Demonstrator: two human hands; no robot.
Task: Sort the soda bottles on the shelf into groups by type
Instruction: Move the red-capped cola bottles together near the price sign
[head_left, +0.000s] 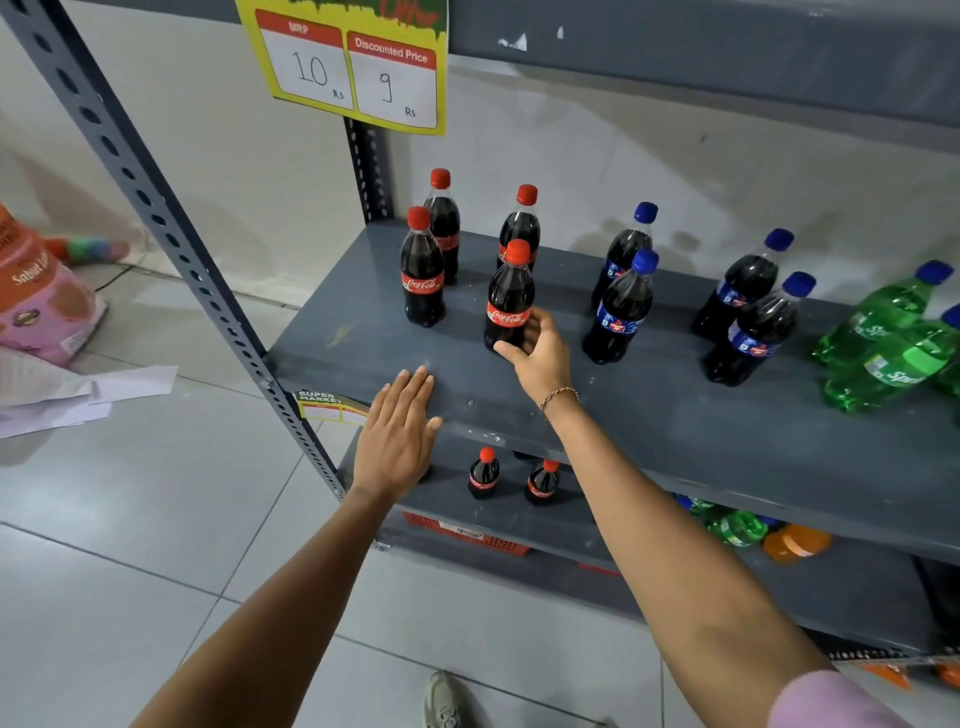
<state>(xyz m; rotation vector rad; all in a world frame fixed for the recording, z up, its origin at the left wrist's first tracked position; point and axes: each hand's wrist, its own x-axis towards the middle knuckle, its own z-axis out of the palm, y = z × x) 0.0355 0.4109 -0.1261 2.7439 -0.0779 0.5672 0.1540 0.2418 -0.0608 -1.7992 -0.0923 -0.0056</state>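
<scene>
A: Where is the Coca-Cola bottle (509, 296) found?

B: Upright on the shelf (649, 415), toward its left end, nearer the front edge than the other three red-capped bottles (422, 267). It is gripped low on its right side by the right hand (537, 349); its fingers (535, 325) are curled around the label, thumb in front.

A: And the left hand (397, 434)?

B: Laid flat, fingers spread, on the shelf's front edge; nothing is held.

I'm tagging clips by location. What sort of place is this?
Most likely a small supermarket or grocery shop. A yellow price sign lists MRP and discounted price, a grey slotted-metal shelf holds red-capped Coca-Cola bottles in rows, and a "Super Market" sticker sits on the shelf edge.
</scene>
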